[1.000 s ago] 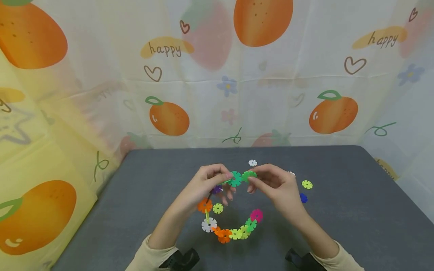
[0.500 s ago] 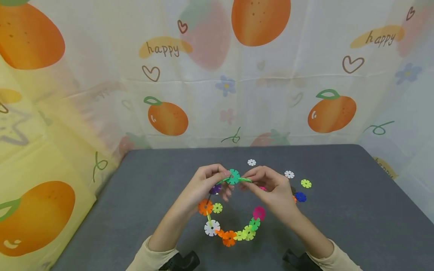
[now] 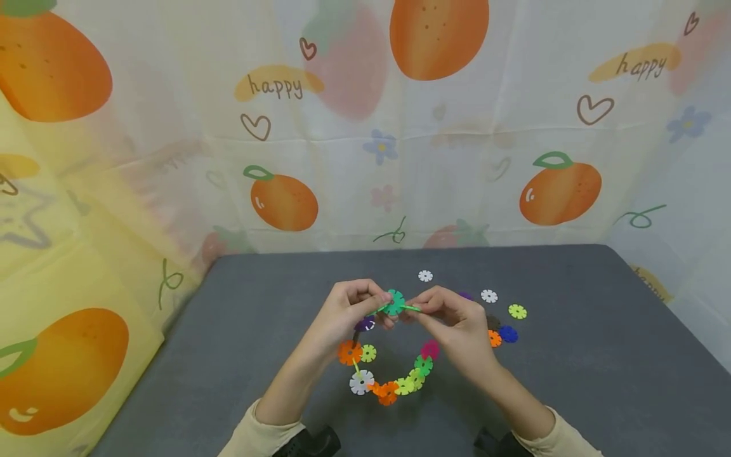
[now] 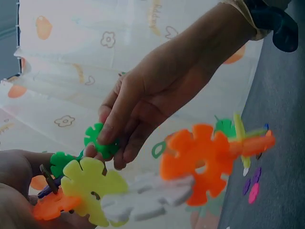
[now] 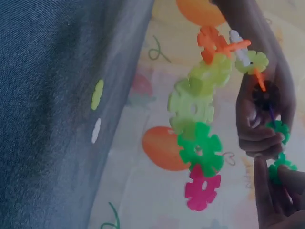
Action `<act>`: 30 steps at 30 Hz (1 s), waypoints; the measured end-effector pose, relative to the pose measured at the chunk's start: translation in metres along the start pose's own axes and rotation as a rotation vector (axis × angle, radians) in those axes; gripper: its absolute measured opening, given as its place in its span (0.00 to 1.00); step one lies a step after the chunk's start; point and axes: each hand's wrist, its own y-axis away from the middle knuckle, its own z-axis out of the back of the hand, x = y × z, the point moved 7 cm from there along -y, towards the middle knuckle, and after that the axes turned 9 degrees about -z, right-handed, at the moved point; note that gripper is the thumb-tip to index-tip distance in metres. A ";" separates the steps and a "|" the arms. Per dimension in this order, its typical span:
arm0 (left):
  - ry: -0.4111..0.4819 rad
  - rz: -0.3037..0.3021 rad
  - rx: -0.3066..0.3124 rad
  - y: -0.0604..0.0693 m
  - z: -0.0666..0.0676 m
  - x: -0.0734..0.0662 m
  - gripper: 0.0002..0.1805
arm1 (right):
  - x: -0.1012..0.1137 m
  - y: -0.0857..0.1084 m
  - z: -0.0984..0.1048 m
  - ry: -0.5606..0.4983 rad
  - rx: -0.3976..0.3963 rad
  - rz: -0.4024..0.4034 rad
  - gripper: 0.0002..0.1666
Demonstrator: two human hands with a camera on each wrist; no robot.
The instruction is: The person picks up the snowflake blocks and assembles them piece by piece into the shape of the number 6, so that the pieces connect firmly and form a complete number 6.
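A chain of notched plastic snowflake discs hangs in a curve below both hands. My left hand [image 3: 351, 314] pinches its upper left part beside a teal disc [image 3: 394, 303]. With thumb and fingertips, my right hand [image 3: 457, 320] pinches a green disc [image 3: 412, 308], seen edge-on against the teal one; whether they interlock I cannot tell. Lower along the chain come a purple disc [image 3: 364, 324], an orange disc [image 3: 350, 353], a white disc [image 3: 362, 383], yellow-green discs [image 3: 404, 386] and a pink disc [image 3: 430, 350] at the free end. In the left wrist view, the right fingers partly cover a green disc [image 4: 99, 140].
Loose discs lie on the grey table [image 3: 571, 381] behind and right of my right hand: white [image 3: 488, 296], yellow [image 3: 518, 311], blue [image 3: 508, 334] and orange [image 3: 494, 338]. Another white disc [image 3: 425, 276] lies farther back. A fruit-printed curtain [image 3: 365, 158] hangs behind the table.
My right hand has shifted slightly left and down, turning the green disc from face-on to edge-on against the teal disc. The hanging chain has swayed; the left hand stays nearly in place.
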 end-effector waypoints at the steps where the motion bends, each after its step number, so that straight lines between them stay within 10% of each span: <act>1: 0.002 0.000 -0.006 0.000 -0.001 0.000 0.13 | -0.001 0.000 0.000 -0.007 -0.002 0.002 0.06; 10: 0.025 0.030 -0.009 0.002 0.002 0.000 0.12 | 0.006 0.003 -0.005 0.054 -0.028 0.097 0.10; 17: 0.199 0.115 0.025 0.004 -0.004 0.004 0.12 | 0.011 0.001 -0.004 0.004 0.034 0.042 0.16; 30: 0.182 0.159 -0.046 0.005 -0.002 0.004 0.12 | 0.008 0.000 0.001 -0.111 0.049 -0.043 0.05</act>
